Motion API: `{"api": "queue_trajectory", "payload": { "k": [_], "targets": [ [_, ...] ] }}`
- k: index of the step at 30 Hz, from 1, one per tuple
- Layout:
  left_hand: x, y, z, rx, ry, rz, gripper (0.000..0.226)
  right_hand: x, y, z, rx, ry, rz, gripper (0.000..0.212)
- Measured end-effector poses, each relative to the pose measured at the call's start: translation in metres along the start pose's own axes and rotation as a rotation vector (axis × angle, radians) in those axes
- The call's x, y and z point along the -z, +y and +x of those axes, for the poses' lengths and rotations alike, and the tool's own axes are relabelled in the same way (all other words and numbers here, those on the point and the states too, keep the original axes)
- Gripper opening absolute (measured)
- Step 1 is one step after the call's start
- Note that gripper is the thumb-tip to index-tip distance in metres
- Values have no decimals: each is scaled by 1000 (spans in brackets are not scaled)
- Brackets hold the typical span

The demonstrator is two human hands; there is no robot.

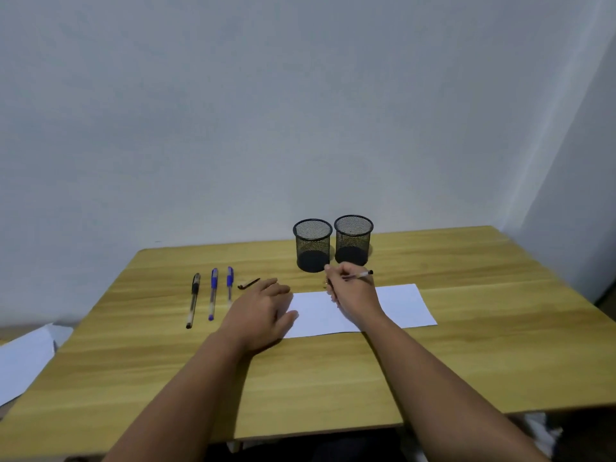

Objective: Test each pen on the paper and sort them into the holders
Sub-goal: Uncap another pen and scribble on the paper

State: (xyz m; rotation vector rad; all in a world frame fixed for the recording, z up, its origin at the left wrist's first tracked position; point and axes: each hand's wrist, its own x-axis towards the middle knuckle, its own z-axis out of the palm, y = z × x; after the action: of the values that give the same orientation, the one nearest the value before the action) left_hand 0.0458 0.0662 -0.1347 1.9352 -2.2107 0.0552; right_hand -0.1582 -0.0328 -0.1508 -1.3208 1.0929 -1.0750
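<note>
Right hand (350, 290) curled around a pen (360, 275), over the far edge of the white paper (396, 308); back end of that pen pointing right, tip hidden behind the fingers, so impossible to tell whether touching the paper. Left hand (263, 308) flat and relaxed, fingers straight, lying on the left edge of the paper and partly on the wooden table (333, 378), holding nothing.

Beyond the paper, just behind the right hand, two black mesh holders standing upright side by side, almost touching: left holder (312, 245) and right holder (353, 240). No pens visible inside them.

To the left of the paper, three capped pens lying in a row, nearly parallel, near each other but apart: a black pen (193, 300) farthest from the paper, then a blue pen (213, 293), then a second blue pen (230, 285) closest. Between this last pen and the paper, just beyond the left fingers, a small dark pen cap (248, 283) lying alone on the table.

Far to the left of the paper, beyond the table edge and lower, some white sheets (23, 358).
</note>
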Motion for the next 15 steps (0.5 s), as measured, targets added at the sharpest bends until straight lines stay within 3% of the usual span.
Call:
{"api": "queue_trajectory", "payload": {
  "k": [11,15],
  "targets": [
    [-24,-11,-12,58,138,-221,62,0,6,11,46,-40,-61,54],
    [-26,-13,-9,48,164,-242,61,-1,11,10,81,-21,-41,46]
  ]
}}
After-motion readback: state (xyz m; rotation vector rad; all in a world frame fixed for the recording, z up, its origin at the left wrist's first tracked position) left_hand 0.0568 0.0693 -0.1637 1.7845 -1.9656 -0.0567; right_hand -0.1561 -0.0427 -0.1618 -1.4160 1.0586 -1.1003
